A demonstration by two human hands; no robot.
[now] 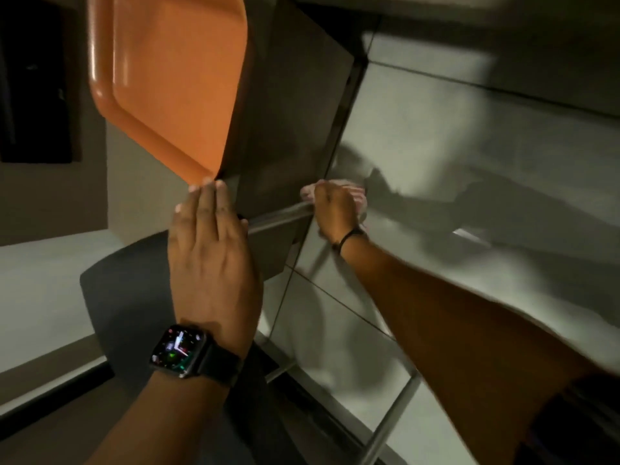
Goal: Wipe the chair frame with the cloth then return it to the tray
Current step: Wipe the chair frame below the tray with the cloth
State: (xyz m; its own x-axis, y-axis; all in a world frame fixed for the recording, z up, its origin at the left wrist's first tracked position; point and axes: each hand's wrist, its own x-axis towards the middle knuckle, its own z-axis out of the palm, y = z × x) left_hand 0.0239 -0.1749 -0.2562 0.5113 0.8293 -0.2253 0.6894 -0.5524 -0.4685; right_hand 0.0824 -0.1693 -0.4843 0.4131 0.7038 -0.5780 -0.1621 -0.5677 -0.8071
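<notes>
An empty orange tray (167,78) lies on the brown seat (295,105) of the chair. My left hand (209,253), with a watch on the wrist, rests flat on the seat's near corner, fingertips touching the tray's corner. My right hand (335,209) is closed around a pale pink cloth (360,201) and presses it against a metal bar of the chair frame (278,218) under the seat. Only small bits of the cloth show around the fingers. More metal frame legs (389,427) run down to the lower right.
A dark rounded chair seat (127,307) is below my left hand. The floor (469,135) is pale large tiles with dark shadows. A dark panel (33,78) stands at the upper left.
</notes>
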